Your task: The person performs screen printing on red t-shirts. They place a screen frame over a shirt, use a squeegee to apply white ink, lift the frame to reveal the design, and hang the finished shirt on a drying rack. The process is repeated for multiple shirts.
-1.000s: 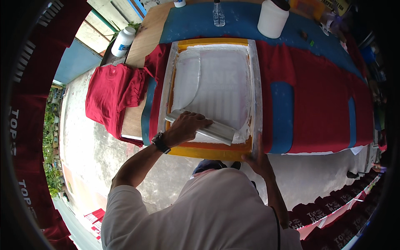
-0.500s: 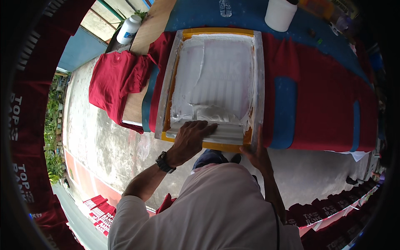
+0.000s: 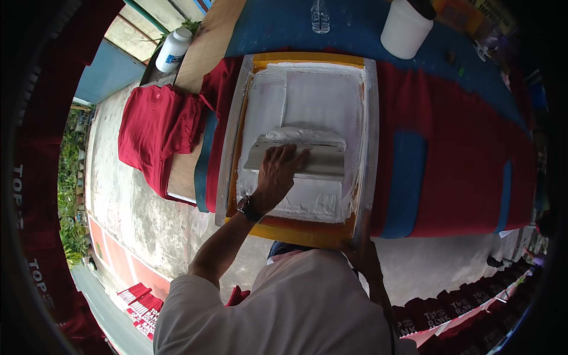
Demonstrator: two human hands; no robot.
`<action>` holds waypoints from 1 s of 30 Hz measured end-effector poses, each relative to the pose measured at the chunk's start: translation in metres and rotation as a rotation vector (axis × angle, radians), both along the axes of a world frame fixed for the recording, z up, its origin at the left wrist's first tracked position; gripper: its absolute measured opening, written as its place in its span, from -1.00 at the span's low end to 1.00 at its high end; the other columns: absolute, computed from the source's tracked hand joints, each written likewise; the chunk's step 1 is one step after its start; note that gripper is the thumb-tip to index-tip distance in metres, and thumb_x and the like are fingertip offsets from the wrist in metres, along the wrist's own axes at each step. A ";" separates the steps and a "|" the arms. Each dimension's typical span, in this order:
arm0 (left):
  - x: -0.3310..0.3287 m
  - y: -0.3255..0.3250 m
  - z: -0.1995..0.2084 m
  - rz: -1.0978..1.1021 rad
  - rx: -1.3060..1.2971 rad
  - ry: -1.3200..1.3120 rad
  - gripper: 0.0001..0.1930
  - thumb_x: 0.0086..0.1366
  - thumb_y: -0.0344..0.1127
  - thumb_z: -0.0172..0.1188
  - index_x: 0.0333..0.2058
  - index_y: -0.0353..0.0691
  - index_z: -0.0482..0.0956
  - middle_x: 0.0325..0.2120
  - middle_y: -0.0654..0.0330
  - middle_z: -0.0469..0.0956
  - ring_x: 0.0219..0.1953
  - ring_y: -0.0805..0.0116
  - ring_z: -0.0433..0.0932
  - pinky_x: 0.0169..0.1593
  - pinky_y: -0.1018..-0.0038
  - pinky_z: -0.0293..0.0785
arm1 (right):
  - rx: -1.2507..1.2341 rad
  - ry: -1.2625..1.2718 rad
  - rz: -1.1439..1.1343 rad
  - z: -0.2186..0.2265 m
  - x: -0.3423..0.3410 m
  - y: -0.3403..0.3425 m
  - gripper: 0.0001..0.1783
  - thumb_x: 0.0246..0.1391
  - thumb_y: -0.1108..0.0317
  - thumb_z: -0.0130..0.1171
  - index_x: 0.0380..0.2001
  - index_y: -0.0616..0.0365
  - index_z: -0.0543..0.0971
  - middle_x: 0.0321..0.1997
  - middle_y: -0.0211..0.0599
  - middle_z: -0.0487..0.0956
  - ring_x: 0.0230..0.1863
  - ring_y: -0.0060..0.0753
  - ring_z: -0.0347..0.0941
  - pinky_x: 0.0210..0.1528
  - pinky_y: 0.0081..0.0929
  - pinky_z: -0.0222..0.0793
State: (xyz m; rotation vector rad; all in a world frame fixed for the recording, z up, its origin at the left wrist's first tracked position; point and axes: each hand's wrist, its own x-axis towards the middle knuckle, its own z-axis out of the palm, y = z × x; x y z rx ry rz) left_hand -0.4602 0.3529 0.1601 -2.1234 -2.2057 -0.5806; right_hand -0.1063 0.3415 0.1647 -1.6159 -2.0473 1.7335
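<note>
With my left hand (image 3: 276,176) I grip a wide metal squeegee (image 3: 325,161), fingers over its far edge. It lies across the middle of a screen-printing frame (image 3: 371,118). A ridge of thick white ink (image 3: 302,134) is heaped along the squeegee's far side. More white paste is smeared on the mesh (image 3: 325,89) and its borders. My right hand (image 3: 364,258) is closed around the frame's near right corner, its fingers partly in shadow. Under the frame, red shirts (image 3: 461,160) are spread over the blue table (image 3: 284,29).
Folded red shirts (image 3: 160,124) are piled at the left, near a white bottle (image 3: 174,50). A clear bottle (image 3: 320,18) and a white tub with a dark lid (image 3: 406,29) stand at the back. Printed red shirts (image 3: 449,310) hang in rows at lower right.
My left hand has pushed the squeegee away from me, from the near end to the middle of the screen, with ink ahead of it. My right hand stays at the corner.
</note>
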 end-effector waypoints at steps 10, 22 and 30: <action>-0.102 0.183 0.019 -0.116 0.010 0.012 -0.45 0.24 -0.62 0.23 0.18 0.00 0.67 -0.12 0.13 0.73 -0.03 0.05 0.72 0.09 0.06 0.59 | 0.028 0.075 -0.032 0.001 0.002 -0.002 0.32 0.19 0.03 0.53 0.68 0.08 -0.19 0.10 0.25 0.71 0.02 0.16 0.75 0.05 -0.08 0.65; -0.145 0.225 0.062 -0.229 -0.143 -0.030 -0.34 0.14 -0.62 0.17 0.24 -0.01 0.67 -0.10 0.01 0.78 -0.10 -0.02 0.77 -0.02 0.09 0.66 | 0.131 0.157 -0.023 -0.009 -0.001 -0.003 0.33 0.20 -0.03 0.52 0.68 0.10 -0.20 0.47 0.23 0.47 0.11 0.16 0.72 0.14 -0.10 0.65; -0.141 0.230 0.022 -0.235 -0.206 -0.005 -0.32 0.23 -0.63 0.13 0.32 0.01 0.59 0.03 -0.02 0.73 0.06 -0.02 0.72 0.19 0.01 0.62 | 0.055 0.183 -0.051 -0.009 0.001 -0.004 0.32 0.22 -0.02 0.50 0.68 0.11 -0.23 0.43 0.25 0.51 0.29 0.34 0.58 0.21 0.00 0.62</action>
